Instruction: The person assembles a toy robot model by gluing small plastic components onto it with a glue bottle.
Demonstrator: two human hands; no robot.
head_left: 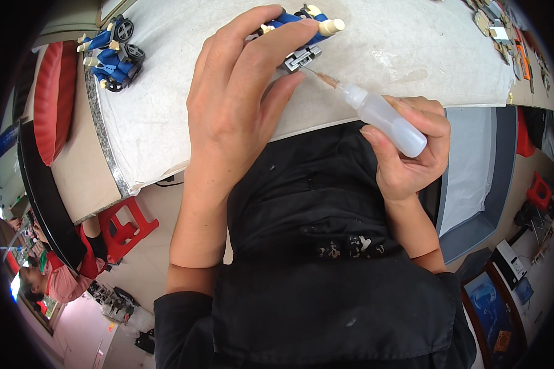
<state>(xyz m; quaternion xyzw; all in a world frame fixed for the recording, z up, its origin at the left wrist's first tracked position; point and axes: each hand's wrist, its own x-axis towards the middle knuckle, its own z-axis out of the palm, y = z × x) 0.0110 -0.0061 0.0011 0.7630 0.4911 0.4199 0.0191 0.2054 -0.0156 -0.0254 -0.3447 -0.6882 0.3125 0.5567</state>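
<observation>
My left hand (pixel 228 104) is closed around a small toy figure with a blue body (pixel 319 38) and cream-coloured ends, just above the white-covered table. A silver-grey block-like part (pixel 301 59) shows on the figure's near side, by my thumb and fingertips. In my right hand (pixel 421 154) is a translucent needle-tip squeeze bottle (pixel 388 120), gripped between thumb and fingers. The bottle slants up and left, its thin needle reaching the grey part; whether it touches is too small to tell. My fingers hide much of the figure.
Two blue figures with black wheels (pixel 120 61) rest at the table's left edge. A red ribbed object (pixel 54 101) and a red stool (pixel 126 227) are farther left, near another person (pixel 61 280). Assorted tools (pixel 523 58) lie far right; below is a grey-framed drawer (pixel 498 178).
</observation>
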